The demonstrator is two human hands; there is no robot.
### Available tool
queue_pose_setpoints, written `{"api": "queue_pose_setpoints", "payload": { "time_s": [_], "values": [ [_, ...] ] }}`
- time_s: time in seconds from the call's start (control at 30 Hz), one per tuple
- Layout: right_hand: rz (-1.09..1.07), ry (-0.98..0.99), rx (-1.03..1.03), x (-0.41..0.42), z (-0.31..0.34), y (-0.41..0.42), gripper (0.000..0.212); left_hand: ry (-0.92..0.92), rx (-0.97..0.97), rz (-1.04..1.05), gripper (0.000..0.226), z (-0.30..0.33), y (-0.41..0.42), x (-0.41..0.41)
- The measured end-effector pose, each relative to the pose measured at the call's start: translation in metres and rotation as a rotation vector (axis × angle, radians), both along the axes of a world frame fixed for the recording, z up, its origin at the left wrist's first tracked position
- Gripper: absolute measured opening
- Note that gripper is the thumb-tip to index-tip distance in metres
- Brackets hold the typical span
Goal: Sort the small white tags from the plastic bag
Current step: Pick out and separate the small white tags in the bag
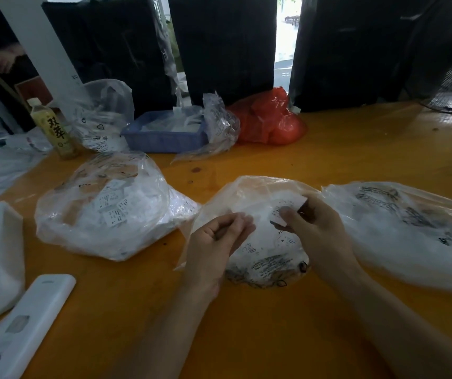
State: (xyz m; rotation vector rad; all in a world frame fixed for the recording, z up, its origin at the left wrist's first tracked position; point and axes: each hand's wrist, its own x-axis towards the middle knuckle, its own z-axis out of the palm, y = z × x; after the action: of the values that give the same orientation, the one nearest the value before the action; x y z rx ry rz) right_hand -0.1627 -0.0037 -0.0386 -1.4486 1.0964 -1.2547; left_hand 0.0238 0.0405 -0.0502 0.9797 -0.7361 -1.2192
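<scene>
Small printed white tags [287, 210] lie above the crumpled clear plastic bag [263, 255].

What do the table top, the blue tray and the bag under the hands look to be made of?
Table: probably wood with a glossy orange-yellow coat; it reflects light and shows dark knot-like spots.
Blue tray: likely moulded plastic, matte, with a ribbed or perforated wall.
Bag: thin clear plastic film, crinkled and shiny, with black print; the tags show through it.

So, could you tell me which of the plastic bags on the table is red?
The red bag at the back, right of the blue tray. The other bags are clear or whitish, including the one under both hands.
</scene>
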Motion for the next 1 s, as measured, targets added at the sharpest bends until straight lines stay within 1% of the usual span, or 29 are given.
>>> {"api": "queue_pose_setpoints", "payload": {
  "time_s": [0.03, 0.07, 0.1, 0.13, 0.23, 0.3, 0.33, 0.43, 0.5, 0.57, 0.67, 0.8, 0.93, 1.0],
  "values": [
    [-0.001, 0.015, -0.005, -0.001, 0.001, 0.0, 0.034, -0.01, -0.008, -0.015, 0.02, 0.0, 0.0, 0.0],
    [-0.013, 0.035, -0.021, -0.001, 0.002, 0.001, 0.039, -0.013, -0.012, -0.028, 0.02, 0.0, 0.0, -0.001],
    [-0.029, 0.051, -0.046, -0.001, 0.005, 0.002, 0.038, -0.009, -0.011, -0.038, 0.02, 0.0, 0.0, -0.001],
    [-0.045, 0.061, -0.07, -0.002, 0.007, 0.003, 0.033, -0.003, -0.006, -0.046, 0.02, 0.0, 0.0, -0.002],
    [-0.016, -0.017, -0.122, -0.002, 0.011, 0.004, 0.005, -0.01, 0.004, -0.068, 0.022, -0.002, 0.0, -0.002],
    [0.032, -0.057, -0.163, -0.001, 0.011, 0.004, 0.008, -0.041, -0.007, -0.078, 0.024, -0.001, 0.0, -0.002],
    [0.045, -0.045, -0.177, -0.001, 0.01, 0.004, 0.01, -0.065, -0.016, -0.084, 0.026, -0.001, 0.001, -0.002],
    [0.052, 0.063, -0.22, 0.002, 0.007, 0.005, 0.012, -0.131, -0.036, -0.087, 0.025, 0.0, 0.003, -0.003],
    [0.013, 0.163, -0.259, 0.003, 0.006, 0.007, 0.011, -0.162, -0.045, -0.079, 0.021, -0.001, 0.004, -0.003],
    [-0.033, 0.217, -0.289, 0.005, 0.006, 0.008, 0.009, -0.202, -0.05, -0.079, 0.018, 0.0, 0.004, -0.003],
    [-0.046, 0.225, -0.292, 0.005, 0.008, 0.01, 0.009, -0.267, -0.045, -0.078, 0.018, 0.001, 0.005, -0.003],
    [-0.054, 0.224, -0.301, 0.006, 0.01, 0.012, 0.01, -0.305, -0.033, -0.079, 0.028, 0.001, 0.006, -0.003],
    [-0.069, 0.24, -0.31, 0.006, 0.011, 0.013, 0.009, -0.34, -0.028, -0.072, 0.019, 0.001, 0.006, -0.003],
    [-0.074, 0.299, -0.329, 0.006, 0.011, 0.012, 0.009, -0.339, -0.037, -0.069, 0.022, 0.001, 0.006, -0.001]
  ]
}}
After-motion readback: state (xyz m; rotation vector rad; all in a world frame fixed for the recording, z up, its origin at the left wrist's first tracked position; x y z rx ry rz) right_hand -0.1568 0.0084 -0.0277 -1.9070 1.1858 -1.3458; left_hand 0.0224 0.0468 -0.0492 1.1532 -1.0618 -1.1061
